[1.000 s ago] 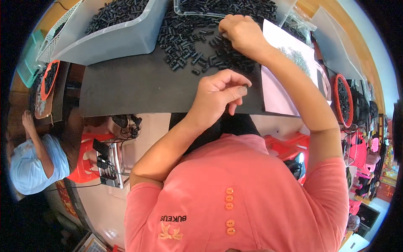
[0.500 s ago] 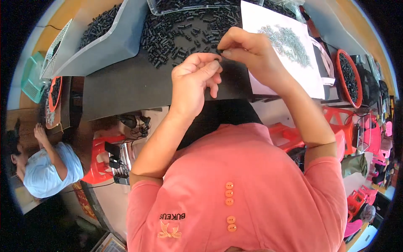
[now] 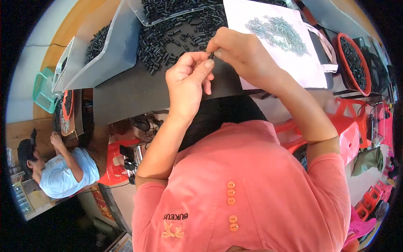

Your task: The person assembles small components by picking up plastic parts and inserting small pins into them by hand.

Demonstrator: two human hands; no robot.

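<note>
My left hand and my right hand meet over the near part of the dark table. The left thumb and fingers pinch a small black cylindrical part, mostly hidden by the fingertips. Bent close beside it, my right thumb and index finger are pinched together at the part's upper end. Whether they hold a separate tiny piece cannot be made out. Just beyond my hands lies a spread of loose small black tubular parts. A heap of thin shiny pieces rests on a pale pink cloth bag to the right.
A grey plastic bin of black parts stands at the left, with a clear tray at the back. A red basket of black parts sits far right. Another person works at left, near a green basket.
The whole view has tilted and shifted slightly. My hands stay together, and the dark part between the fingertips now shows more plainly. The other person's hand has moved a little.
</note>
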